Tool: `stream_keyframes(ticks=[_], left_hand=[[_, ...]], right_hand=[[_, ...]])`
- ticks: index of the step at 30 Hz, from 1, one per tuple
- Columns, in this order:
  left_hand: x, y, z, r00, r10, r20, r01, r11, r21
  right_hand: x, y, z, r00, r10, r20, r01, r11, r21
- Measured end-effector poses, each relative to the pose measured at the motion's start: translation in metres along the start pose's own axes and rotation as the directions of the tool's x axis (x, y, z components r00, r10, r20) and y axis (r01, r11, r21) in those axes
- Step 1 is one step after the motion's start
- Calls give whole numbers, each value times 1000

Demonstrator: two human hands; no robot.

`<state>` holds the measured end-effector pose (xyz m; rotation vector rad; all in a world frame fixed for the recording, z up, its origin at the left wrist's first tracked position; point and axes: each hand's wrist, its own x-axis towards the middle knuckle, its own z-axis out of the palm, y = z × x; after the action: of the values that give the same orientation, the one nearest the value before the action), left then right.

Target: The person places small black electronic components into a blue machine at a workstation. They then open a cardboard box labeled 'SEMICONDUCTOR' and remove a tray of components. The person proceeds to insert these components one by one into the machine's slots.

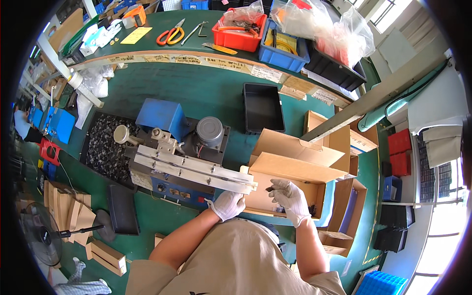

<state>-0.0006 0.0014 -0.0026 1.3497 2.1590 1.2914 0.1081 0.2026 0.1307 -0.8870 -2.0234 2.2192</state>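
My left hand (228,205), in a white glove, is curled at the outlet end of a long metal feed rail (196,172). Its fingers are bent in, and whatever they hold is hidden. To its right, my gloved right hand (291,200) pinches a small dark part (269,189) between thumb and fingers. That hand is over an open cardboard box (260,179), where several small metal-looking pieces (279,208) lie under it. The rail belongs to a bench machine with a blue housing (161,118) and a grey round motor (210,129).
A black tray heaped with small dark parts (105,150) sits left of the machine. An empty black bin (263,108) stands behind the box. Along the raised shelf lie scissors (170,35), a red bin (239,34) and a blue bin (284,51). A slanted post (364,108) crosses at right.
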Motion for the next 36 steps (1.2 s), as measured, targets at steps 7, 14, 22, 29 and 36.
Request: stream_keyframes(ticks=[7, 14, 22, 29, 36], left_hand=[[-1, 3, -3, 997, -57, 58, 59, 998, -25], [0, 2, -2, 999, -48, 14, 48, 998, -27], [1, 8, -6, 998, -61, 12, 61, 997, -52], [-3, -5, 6, 1000, -9, -6, 9, 1000, 1], [1, 2, -1, 998, 48, -41, -46, 998, 37]], right_hand=[[23, 22, 0, 979, -173, -104, 46, 691, -721], [60, 70, 21, 905, -346, 247, 362, 322, -875], [53, 72, 19, 980, -165, 111, 178, 475, -862], [17, 14, 24, 994, -44, -97, 28, 987, -161], [20, 13, 28, 900, -435, 22, 393, 790, -471]])
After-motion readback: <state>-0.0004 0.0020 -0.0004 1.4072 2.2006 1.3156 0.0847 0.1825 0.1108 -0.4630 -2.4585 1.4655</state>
